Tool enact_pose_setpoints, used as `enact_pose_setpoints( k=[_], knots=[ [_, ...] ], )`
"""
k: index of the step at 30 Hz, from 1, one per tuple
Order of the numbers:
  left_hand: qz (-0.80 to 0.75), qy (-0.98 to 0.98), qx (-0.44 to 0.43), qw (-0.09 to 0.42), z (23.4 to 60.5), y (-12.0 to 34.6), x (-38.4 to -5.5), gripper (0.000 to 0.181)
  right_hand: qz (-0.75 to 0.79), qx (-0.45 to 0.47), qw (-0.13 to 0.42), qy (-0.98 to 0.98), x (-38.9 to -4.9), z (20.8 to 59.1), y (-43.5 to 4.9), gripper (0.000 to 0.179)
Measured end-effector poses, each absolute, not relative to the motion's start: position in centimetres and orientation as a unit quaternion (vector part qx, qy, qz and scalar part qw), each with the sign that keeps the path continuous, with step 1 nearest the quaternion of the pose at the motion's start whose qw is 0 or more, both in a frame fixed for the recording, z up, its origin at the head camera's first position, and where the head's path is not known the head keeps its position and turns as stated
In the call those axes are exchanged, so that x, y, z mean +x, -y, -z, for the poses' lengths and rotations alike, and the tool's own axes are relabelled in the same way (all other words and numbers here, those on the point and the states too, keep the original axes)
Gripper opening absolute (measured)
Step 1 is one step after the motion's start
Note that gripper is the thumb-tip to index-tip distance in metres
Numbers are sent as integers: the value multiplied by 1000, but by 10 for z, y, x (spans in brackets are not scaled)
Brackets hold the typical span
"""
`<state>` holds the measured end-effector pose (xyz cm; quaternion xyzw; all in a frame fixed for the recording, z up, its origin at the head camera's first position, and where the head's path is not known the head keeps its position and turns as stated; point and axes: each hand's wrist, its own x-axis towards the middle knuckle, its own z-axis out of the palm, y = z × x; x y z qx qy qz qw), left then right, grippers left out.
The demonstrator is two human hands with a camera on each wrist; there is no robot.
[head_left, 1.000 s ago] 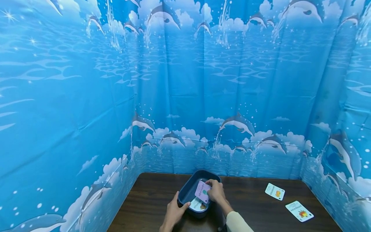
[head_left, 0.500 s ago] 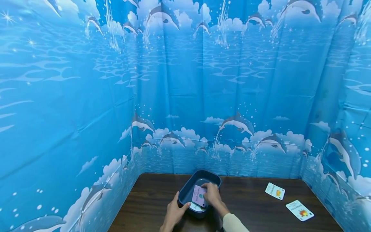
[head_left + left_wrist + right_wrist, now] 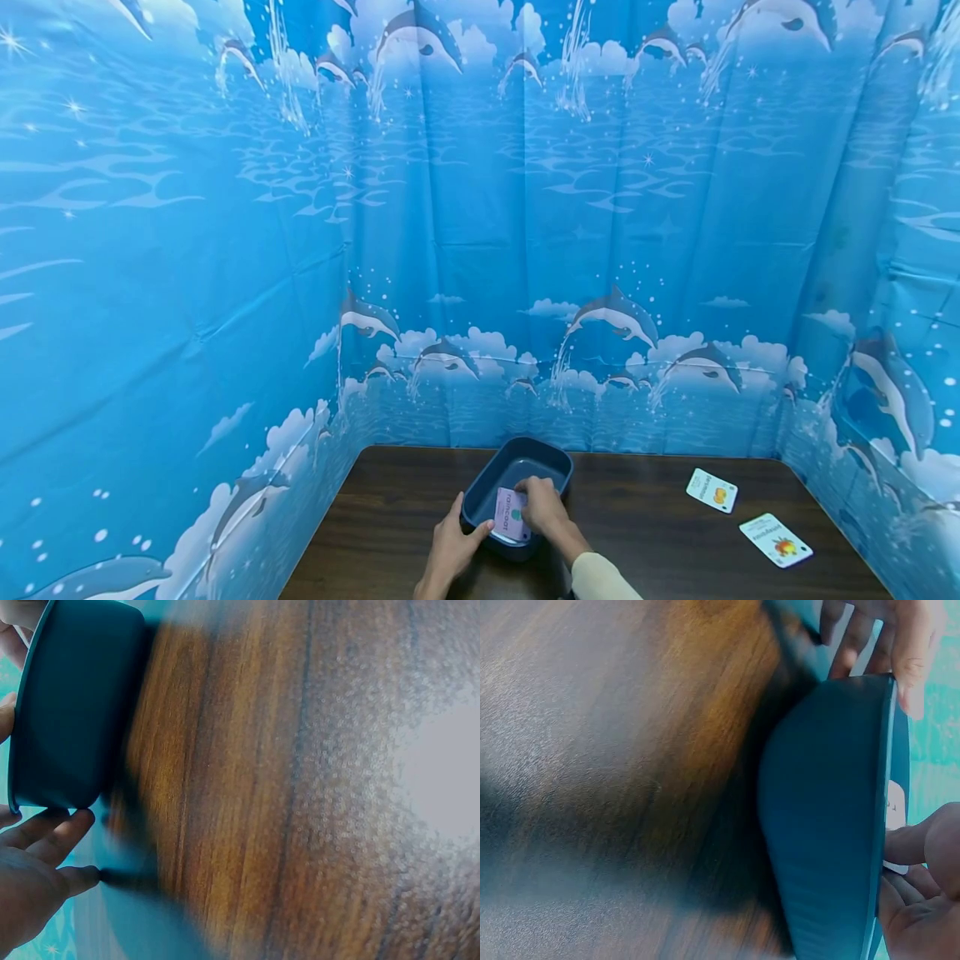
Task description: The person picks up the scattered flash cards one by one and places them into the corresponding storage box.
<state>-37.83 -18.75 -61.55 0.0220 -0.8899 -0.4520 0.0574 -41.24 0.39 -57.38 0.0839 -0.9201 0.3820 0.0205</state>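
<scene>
A dark blue oblong tub stands on the table, set at a slant. My left hand grips its near left side, thumb over the rim and fingers against the outer wall. Inside the near end lies a purple "raincoat" picture card. My right hand reaches over the right rim and pinches this card's right edge. In the right wrist view, a pale corner of a card shows by the thumb. The white card seen earlier beneath is almost wholly covered.
Two white picture cards lie apart on the right of the dark wooden table: one farther back with orange fruit, one nearer. A blue dolphin curtain closes off the table's back and sides.
My right hand has brought the purple card lower and left into the tub's near end, straightening it over the white card. My left hand has kept its grip on the tub.
</scene>
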Motion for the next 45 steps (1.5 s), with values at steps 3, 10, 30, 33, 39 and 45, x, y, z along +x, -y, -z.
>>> enact_pose_setpoints(
  k=[3,10,30,33,39,45],
  knots=[
    [450,891,24,60,616,187,-378,94,-372,89,16,924,-412,574,-3,31],
    [441,895,23,66,617,186,-378,93,-347,112,4,931,-406,575,-2,30],
    [447,892,18,61,619,188,-377,93,-299,105,89,944,-403,577,-15,46],
    [447,892,17,63,617,188,-377,93,-288,98,100,947,-403,575,-22,54],
    [444,893,17,67,616,189,-378,96,-272,81,118,952,-405,573,-36,70],
    [443,894,23,66,615,188,-378,94,-279,62,124,950,-406,573,-50,78]
  ],
)
